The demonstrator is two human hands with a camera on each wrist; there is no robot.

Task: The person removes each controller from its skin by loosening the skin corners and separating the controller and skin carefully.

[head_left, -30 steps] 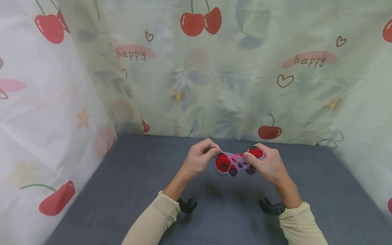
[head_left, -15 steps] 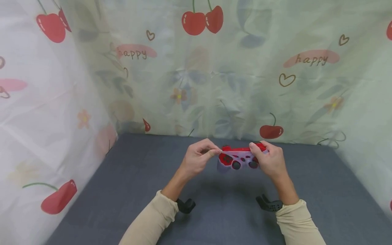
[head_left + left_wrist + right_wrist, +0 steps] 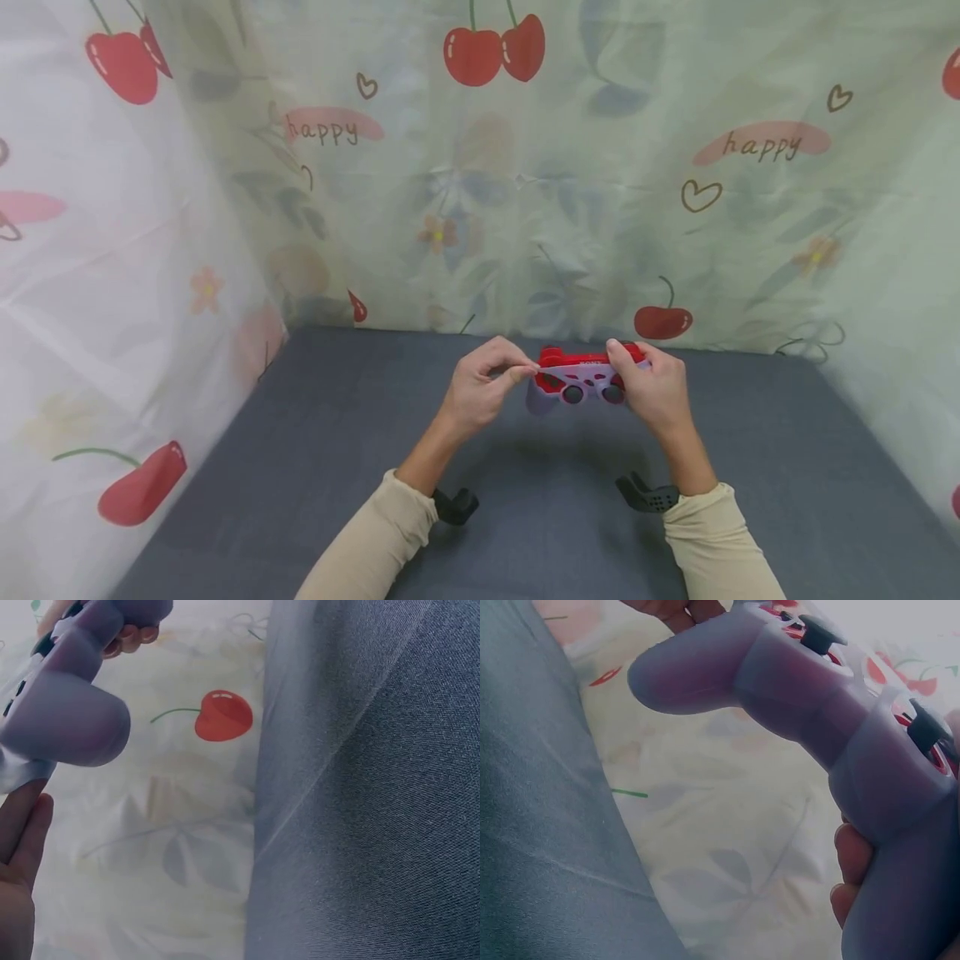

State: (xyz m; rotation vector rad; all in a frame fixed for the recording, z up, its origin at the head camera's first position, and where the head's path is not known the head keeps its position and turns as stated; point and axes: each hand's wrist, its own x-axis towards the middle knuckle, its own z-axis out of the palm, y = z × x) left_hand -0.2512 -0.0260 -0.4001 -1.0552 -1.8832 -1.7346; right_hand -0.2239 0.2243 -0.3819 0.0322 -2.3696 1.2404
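Observation:
A red game controller is held in the air above the table, partly covered by a translucent pale purple silicone sleeve. Its black thumbsticks poke up through the sleeve's holes. My right hand grips the controller's right end, thumb on top and fingers curled beneath the handle. At the left end, my left hand pinches the edge of the sleeve between thumb and forefinger, pulling it taut. Red still shows along the controller's top edge. In the left wrist view, the sleeve covers the left handle.
A dark grey cloth covers the table. Behind it and on both sides hang printed curtains with cherries and flowers. A black wrist mount sits on the left wrist, another on the right.
The controller has tilted so that its red top edge faces up more. My right thumb has shifted toward that edge. The left hand keeps its pinch, nearly in place.

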